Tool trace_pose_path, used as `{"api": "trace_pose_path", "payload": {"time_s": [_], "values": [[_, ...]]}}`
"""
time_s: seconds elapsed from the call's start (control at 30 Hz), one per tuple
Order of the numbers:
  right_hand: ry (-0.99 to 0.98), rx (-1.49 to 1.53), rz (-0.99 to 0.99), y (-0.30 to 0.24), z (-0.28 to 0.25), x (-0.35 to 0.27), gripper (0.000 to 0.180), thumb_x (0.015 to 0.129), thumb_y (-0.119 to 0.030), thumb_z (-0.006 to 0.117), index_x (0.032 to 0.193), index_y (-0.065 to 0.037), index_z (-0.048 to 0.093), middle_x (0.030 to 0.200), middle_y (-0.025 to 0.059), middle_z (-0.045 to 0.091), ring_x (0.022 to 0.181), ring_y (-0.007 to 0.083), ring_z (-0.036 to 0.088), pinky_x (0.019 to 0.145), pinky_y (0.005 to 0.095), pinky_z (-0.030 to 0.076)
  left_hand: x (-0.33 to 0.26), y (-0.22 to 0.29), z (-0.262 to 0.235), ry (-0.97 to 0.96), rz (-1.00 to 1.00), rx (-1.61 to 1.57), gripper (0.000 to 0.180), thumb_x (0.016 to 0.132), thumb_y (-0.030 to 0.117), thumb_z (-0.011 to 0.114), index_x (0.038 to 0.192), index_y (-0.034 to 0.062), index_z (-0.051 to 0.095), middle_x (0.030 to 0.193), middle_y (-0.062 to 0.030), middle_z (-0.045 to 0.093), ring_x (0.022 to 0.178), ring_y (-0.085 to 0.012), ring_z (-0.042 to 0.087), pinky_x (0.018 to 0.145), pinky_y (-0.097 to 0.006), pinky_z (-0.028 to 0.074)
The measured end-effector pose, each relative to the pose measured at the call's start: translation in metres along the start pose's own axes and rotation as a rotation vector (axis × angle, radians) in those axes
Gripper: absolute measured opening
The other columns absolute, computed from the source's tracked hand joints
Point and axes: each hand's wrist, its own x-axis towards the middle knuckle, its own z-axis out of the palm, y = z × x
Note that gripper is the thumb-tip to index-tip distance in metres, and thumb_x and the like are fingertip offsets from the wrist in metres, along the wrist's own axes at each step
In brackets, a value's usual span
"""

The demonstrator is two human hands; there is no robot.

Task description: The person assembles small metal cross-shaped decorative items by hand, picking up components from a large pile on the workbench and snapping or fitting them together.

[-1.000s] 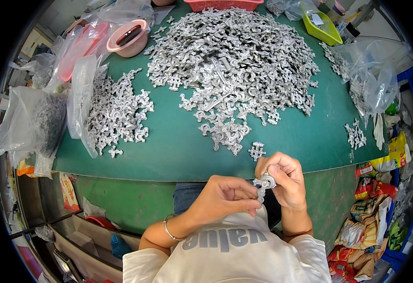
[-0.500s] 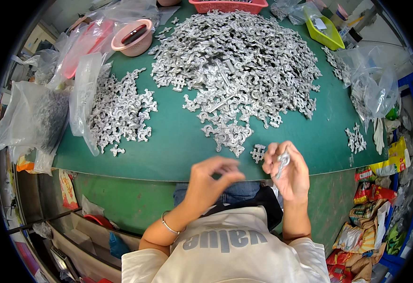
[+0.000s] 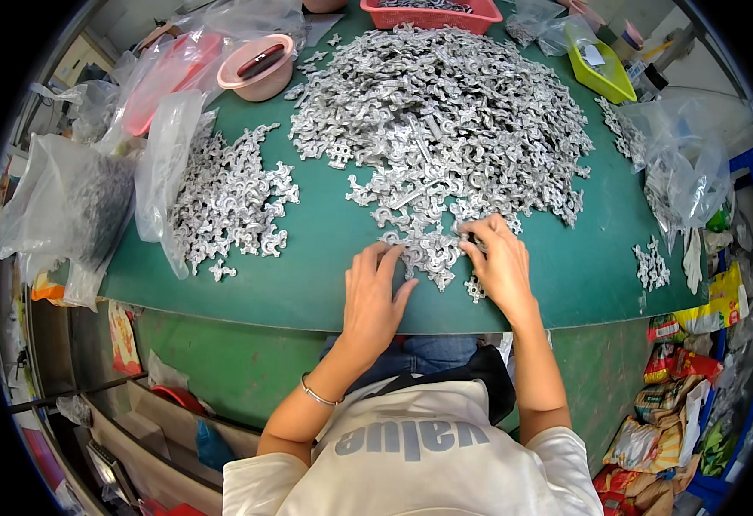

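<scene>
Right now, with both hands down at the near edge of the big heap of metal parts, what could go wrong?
1. A loose part lies by the right hand, close to the table's near edge; a sweep could knock it off.
2. Both hands, the left hand too, press into the big heap; the interlocked pieces may drag neighbours along.
3. The small sorted pile sits nearby; pieces could mix.

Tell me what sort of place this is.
Probably a small workshop or factory sorting bench. A green table holds a big heap of small silvery metal parts and a smaller pile; both hands, left hand and right hand, rest at the heap's near edge. Clear plastic bags sit alongside.
</scene>
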Motion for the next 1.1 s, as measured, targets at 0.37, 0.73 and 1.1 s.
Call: {"api": "trace_pose_path", "payload": {"time_s": [0.37, 0.73, 1.1], "values": [[-0.098, 1.383, 0.501, -0.013, -0.028, -0.046, 0.009, 0.082, -0.008, 0.058, 0.076, -0.004, 0.053, 0.058, -0.0042, 0.047, 0.045, 0.0012, 0.036, 0.041, 0.0170, 0.025, -0.008, 0.038, -0.014, -0.007, 0.119, -0.612, 0.042, 0.066, 0.000, 0.070, 0.104, -0.0002, 0.054, 0.095, -0.0112, 0.056, 0.082, -0.0192, 0.056, 0.068, -0.028, 0.045], [-0.040, 1.184, 0.315, -0.032, -0.028, -0.073, 0.014, 0.076, -0.004, 0.062, 0.088, 0.000, 0.055, 0.086, 0.0062, 0.059, 0.058, 0.0012, 0.044, 0.049, 0.0133, 0.033, -0.017, 0.049, -0.012, 0.067, 0.087, -0.812, 0.027, 0.069, -0.014, 0.062, 0.094, -0.0066, 0.059, 0.093, -0.0141, 0.057, 0.080, -0.0147, 0.056, 0.067, -0.024, 0.048], [0.152, 1.008, 0.125, -0.038, -0.048, -0.077, 0.015, 0.073, 0.005, 0.060, 0.088, 0.003, 0.062, 0.083, 0.0069, 0.060, 0.062, 0.0047, 0.046, 0.056, 0.0169, 0.035, -0.022, 0.056, -0.024, 0.035, 0.101, -0.981, 0.024, 0.070, -0.014, 0.061, 0.093, -0.0058, 0.060, 0.094, -0.0149, 0.058, 0.083, -0.0183, 0.057, 0.070, -0.026, 0.049]]}}
